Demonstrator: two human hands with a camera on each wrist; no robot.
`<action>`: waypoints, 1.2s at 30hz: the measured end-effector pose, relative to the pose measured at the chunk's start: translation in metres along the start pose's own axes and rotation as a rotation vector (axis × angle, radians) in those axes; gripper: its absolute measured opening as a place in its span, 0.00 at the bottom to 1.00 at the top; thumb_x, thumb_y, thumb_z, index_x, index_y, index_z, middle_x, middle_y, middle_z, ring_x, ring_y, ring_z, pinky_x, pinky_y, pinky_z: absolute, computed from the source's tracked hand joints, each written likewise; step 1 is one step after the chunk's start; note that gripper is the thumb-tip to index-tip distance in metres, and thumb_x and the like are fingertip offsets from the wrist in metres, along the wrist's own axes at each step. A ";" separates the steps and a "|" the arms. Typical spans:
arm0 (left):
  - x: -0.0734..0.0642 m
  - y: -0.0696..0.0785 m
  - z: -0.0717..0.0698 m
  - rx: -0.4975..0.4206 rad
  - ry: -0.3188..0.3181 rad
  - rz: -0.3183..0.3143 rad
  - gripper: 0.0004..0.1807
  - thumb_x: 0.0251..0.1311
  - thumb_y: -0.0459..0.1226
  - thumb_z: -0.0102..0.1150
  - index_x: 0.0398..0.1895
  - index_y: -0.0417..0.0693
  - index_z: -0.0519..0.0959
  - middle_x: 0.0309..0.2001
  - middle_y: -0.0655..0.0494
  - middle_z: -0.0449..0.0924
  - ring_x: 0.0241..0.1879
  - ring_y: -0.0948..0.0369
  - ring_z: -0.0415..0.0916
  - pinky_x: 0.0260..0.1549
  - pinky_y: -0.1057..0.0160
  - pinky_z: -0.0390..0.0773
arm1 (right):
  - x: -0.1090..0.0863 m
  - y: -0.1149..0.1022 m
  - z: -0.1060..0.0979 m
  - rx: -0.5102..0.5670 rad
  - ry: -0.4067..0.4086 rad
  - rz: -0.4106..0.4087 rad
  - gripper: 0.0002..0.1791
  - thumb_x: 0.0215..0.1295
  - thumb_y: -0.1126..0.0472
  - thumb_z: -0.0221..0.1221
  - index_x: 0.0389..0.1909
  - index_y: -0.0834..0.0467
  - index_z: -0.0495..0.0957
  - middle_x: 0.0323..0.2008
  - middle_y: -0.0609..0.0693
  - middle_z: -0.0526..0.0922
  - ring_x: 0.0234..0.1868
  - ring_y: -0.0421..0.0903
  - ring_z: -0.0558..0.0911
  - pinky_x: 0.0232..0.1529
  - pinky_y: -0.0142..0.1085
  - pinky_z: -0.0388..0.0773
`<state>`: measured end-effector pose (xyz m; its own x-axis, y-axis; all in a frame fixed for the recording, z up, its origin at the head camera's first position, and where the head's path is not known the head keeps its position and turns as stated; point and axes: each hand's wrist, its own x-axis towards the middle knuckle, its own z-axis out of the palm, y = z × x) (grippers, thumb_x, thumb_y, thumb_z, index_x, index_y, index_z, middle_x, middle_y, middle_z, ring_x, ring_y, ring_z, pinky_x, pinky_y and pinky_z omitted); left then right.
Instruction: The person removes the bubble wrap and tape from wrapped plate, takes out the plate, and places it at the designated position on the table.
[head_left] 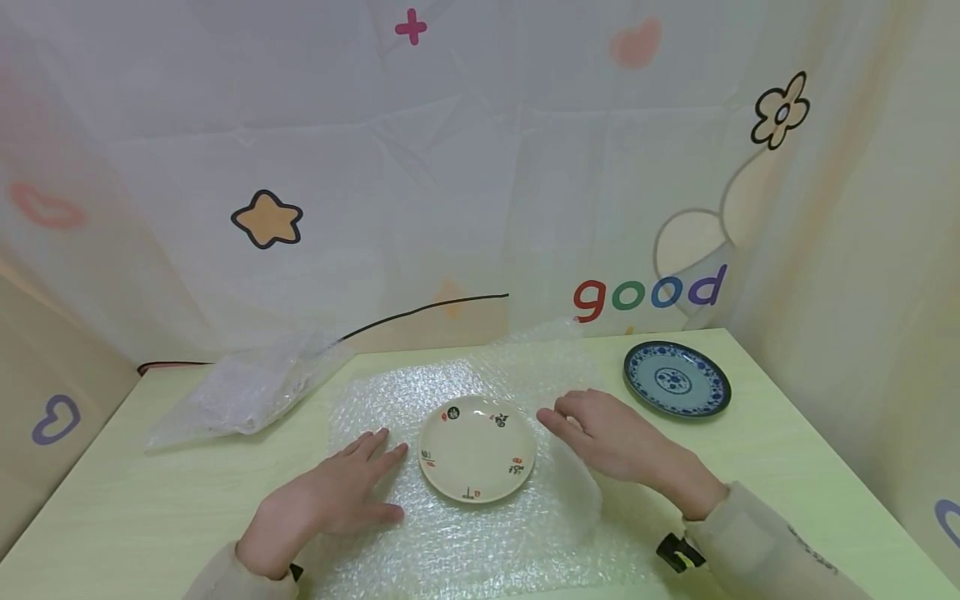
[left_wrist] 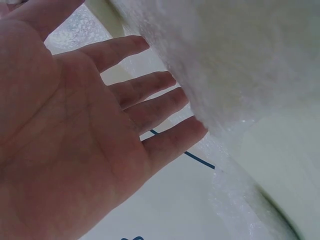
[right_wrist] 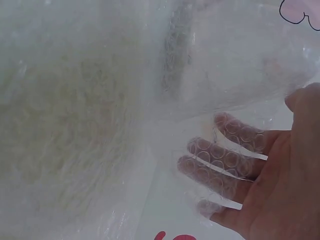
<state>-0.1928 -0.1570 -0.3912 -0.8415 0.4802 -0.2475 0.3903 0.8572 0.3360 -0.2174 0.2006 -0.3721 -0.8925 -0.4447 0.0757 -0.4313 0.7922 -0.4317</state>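
Note:
A round cream plate (head_left: 477,450) with small red and black characters lies on a sheet of bubble wrap (head_left: 465,542). Left of it, my left hand (head_left: 330,496) stretches its fingers over the sheet, thumb spread apart. The left wrist view shows that palm (left_wrist: 75,130) with fingertips at the edge of the wrap. My right hand (head_left: 611,433) is at the plate's right side, above a curved flap of the sheet. In the right wrist view, its extended fingers (right_wrist: 220,170) show through a layer of bubble wrap, and the thumb stands apart from them.
A blue patterned plate (head_left: 677,379) with a dark rim sits at the back right of the pale green table (head_left: 817,500). A crumpled clear plastic bundle (head_left: 247,392) lies at the back left. A printed curtain (head_left: 450,167) hangs behind the table.

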 end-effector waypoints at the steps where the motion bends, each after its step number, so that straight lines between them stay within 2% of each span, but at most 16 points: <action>1: 0.000 0.000 0.000 -0.001 0.001 0.000 0.44 0.64 0.51 0.69 0.78 0.42 0.63 0.79 0.33 0.48 0.77 0.35 0.46 0.69 0.33 0.56 | 0.000 0.000 0.000 -0.009 -0.008 -0.004 0.30 0.81 0.37 0.43 0.45 0.55 0.85 0.48 0.51 0.85 0.55 0.54 0.81 0.62 0.53 0.75; 5: 0.000 0.000 0.001 0.000 0.008 0.005 0.44 0.64 0.51 0.69 0.78 0.42 0.63 0.79 0.33 0.48 0.77 0.35 0.46 0.69 0.34 0.57 | -0.002 0.002 -0.003 -0.026 -0.030 -0.018 0.27 0.80 0.36 0.44 0.40 0.51 0.83 0.46 0.48 0.84 0.53 0.52 0.80 0.60 0.52 0.75; 7: -0.001 -0.001 0.001 0.003 0.011 0.008 0.44 0.64 0.51 0.69 0.78 0.42 0.63 0.79 0.33 0.48 0.77 0.35 0.46 0.69 0.34 0.57 | -0.003 0.003 -0.003 -0.026 -0.038 -0.029 0.26 0.80 0.36 0.45 0.41 0.51 0.83 0.46 0.47 0.83 0.52 0.51 0.80 0.58 0.51 0.76; 13: -0.001 -0.001 0.001 0.007 0.013 0.014 0.44 0.64 0.51 0.69 0.78 0.41 0.64 0.79 0.32 0.49 0.77 0.34 0.47 0.70 0.34 0.57 | -0.007 0.010 -0.004 -0.036 -0.063 -0.095 0.23 0.80 0.39 0.47 0.47 0.50 0.82 0.53 0.47 0.82 0.59 0.52 0.78 0.62 0.53 0.74; 20: 0.000 -0.001 0.002 0.007 0.015 0.013 0.44 0.64 0.51 0.69 0.77 0.41 0.64 0.79 0.32 0.49 0.76 0.34 0.47 0.69 0.34 0.57 | -0.013 0.017 -0.009 -0.035 -0.132 -0.137 0.25 0.79 0.42 0.50 0.58 0.56 0.80 0.69 0.59 0.73 0.71 0.62 0.68 0.70 0.60 0.63; 25: 0.000 -0.001 0.002 0.012 0.014 0.013 0.44 0.64 0.51 0.69 0.77 0.41 0.64 0.79 0.32 0.48 0.76 0.34 0.47 0.69 0.34 0.57 | -0.015 0.019 -0.013 -0.033 -0.184 -0.158 0.26 0.78 0.43 0.51 0.63 0.58 0.79 0.73 0.61 0.68 0.74 0.68 0.62 0.72 0.64 0.55; 36: -0.001 -0.001 0.001 -0.012 0.014 0.026 0.43 0.65 0.50 0.69 0.77 0.40 0.64 0.78 0.31 0.48 0.76 0.34 0.47 0.69 0.34 0.56 | -0.018 0.023 -0.016 -0.067 -0.253 -0.154 0.24 0.71 0.55 0.60 0.66 0.56 0.76 0.75 0.60 0.65 0.73 0.62 0.65 0.69 0.61 0.65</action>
<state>-0.1924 -0.1580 -0.3919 -0.8365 0.4995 -0.2254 0.4076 0.8420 0.3533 -0.2137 0.2332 -0.3685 -0.7583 -0.6451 -0.0940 -0.5745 0.7293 -0.3715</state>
